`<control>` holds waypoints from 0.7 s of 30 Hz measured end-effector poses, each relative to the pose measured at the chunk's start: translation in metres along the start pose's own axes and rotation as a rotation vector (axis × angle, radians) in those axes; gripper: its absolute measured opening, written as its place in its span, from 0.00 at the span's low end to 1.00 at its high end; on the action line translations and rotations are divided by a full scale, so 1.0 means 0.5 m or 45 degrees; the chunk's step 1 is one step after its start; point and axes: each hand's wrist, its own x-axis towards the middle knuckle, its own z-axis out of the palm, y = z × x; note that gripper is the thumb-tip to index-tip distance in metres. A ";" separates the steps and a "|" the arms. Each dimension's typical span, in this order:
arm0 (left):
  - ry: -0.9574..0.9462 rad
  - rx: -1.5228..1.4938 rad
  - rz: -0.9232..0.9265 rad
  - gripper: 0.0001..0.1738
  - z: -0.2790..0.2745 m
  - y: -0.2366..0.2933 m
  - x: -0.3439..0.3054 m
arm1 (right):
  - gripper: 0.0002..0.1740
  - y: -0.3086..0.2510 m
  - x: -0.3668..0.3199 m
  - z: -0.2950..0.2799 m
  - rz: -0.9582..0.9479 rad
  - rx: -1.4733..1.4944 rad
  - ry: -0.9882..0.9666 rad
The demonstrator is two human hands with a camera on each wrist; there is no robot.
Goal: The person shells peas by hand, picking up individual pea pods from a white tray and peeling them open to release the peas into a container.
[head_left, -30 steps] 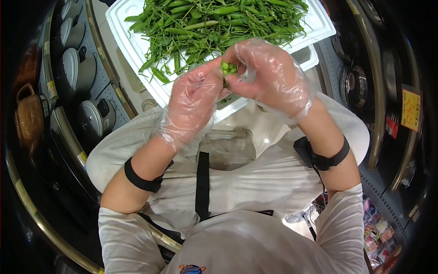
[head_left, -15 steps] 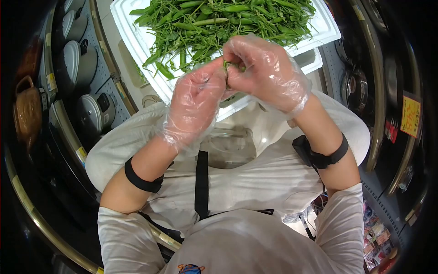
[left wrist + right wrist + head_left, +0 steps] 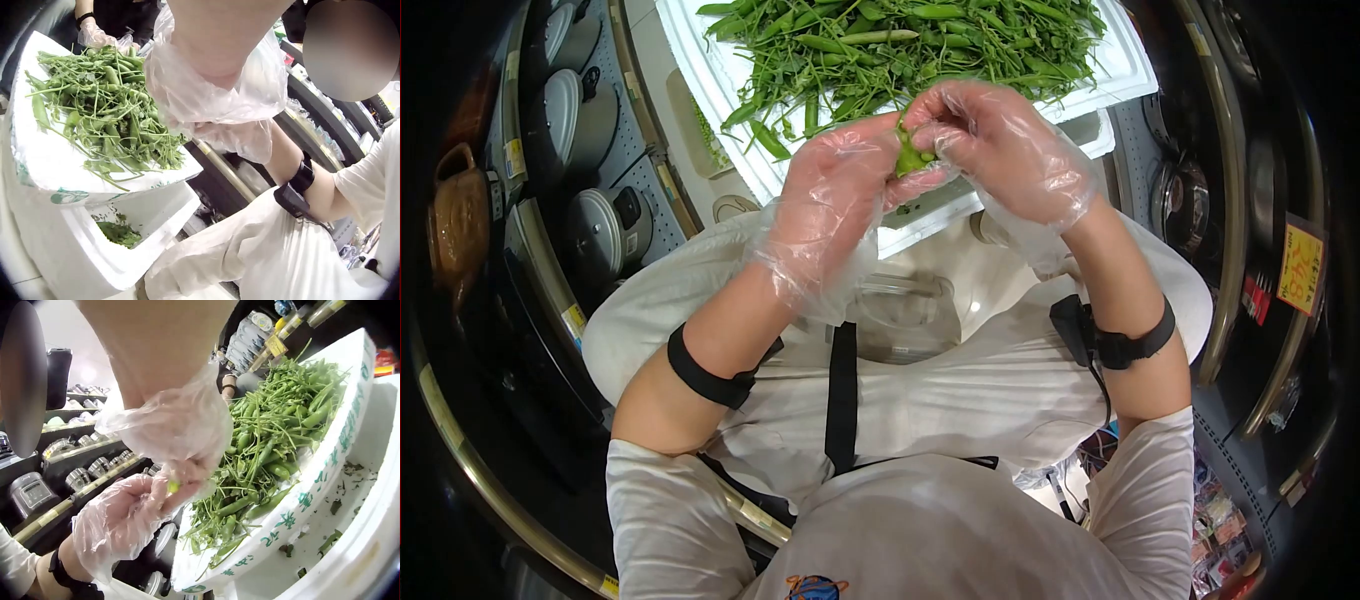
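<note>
A split pea pod (image 3: 910, 158) with green peas showing is held between both hands above the near edge of the white foam lid. My left hand (image 3: 835, 185), in a clear plastic glove, pinches the pod from the left. The gloved right hand (image 3: 1010, 150) has its curled fingers and thumb on the pod's right side. Behind them lies a heap of pea pods and stems (image 3: 900, 60). In the right wrist view a bit of green (image 3: 174, 486) shows between the fingers; in the left wrist view the glove hides the pod.
The foam lid (image 3: 47, 169) rests over a foam box (image 3: 75, 250) with leaf scraps inside. A clear plastic container (image 3: 900, 320) sits between my legs, and a tub (image 3: 690, 125) with green bits is at left. Another person's gloved hand (image 3: 100, 37) touches the heap. Shelves with pots (image 3: 610, 240) flank me.
The pod showed peas, was then mostly covered by the fingers, and is now spread wider with its inside in sight. The right hand has shifted slightly right. The heap sits slightly farther right in view.
</note>
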 end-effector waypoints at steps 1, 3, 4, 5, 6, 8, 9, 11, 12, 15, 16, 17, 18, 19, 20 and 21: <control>0.001 0.008 -0.033 0.24 -0.002 0.002 0.001 | 0.12 0.010 0.002 -0.001 -0.023 0.011 -0.014; 0.003 0.015 -0.066 0.24 -0.006 0.004 0.002 | 0.12 0.010 0.003 -0.002 -0.047 0.021 -0.031; -0.012 -0.014 -0.046 0.24 -0.010 0.002 0.003 | 0.12 -0.001 0.002 -0.004 0.079 0.110 -0.024; -0.027 -0.043 -0.027 0.24 -0.013 0.003 0.004 | 0.13 -0.010 0.002 -0.006 0.206 0.199 -0.018; -0.024 -0.043 -0.024 0.24 -0.014 0.004 0.005 | 0.13 -0.017 0.003 -0.007 0.203 0.198 -0.021; 0.016 -0.132 0.017 0.22 -0.011 0.004 0.009 | 0.12 -0.027 0.005 -0.009 0.432 0.550 -0.013; 0.018 -0.133 0.019 0.22 -0.011 0.006 0.009 | 0.12 -0.026 0.006 -0.009 0.431 0.548 -0.015; 0.025 -0.131 0.027 0.22 -0.011 0.013 0.009 | 0.18 -0.024 0.006 -0.010 0.407 0.762 0.022; 0.028 -0.133 0.029 0.22 -0.012 0.014 0.009 | 0.18 -0.026 0.007 -0.014 0.407 0.760 0.018; 0.057 -0.047 0.038 0.23 -0.015 0.016 0.011 | 0.23 -0.024 0.009 -0.029 0.479 1.087 -0.030; 0.075 -0.060 0.045 0.23 -0.015 0.015 0.011 | 0.22 -0.016 0.015 -0.033 0.515 1.279 -0.035; 0.094 -0.073 0.052 0.23 -0.015 0.014 0.010 | 0.21 -0.012 0.018 -0.035 0.549 1.471 -0.039; 0.095 -0.074 0.053 0.23 -0.014 0.015 0.010 | 0.21 -0.019 0.019 -0.037 0.550 1.469 -0.041; 0.123 -0.078 0.051 0.23 -0.012 0.017 0.009 | 0.17 -0.032 0.020 -0.041 0.600 1.663 0.003; 0.150 -0.082 0.050 0.22 -0.011 0.018 0.009 | 0.13 -0.039 0.021 -0.044 0.648 1.857 0.049; 0.150 -0.084 0.052 0.22 -0.011 0.018 0.009 | 0.13 -0.036 0.021 -0.045 0.649 1.854 0.048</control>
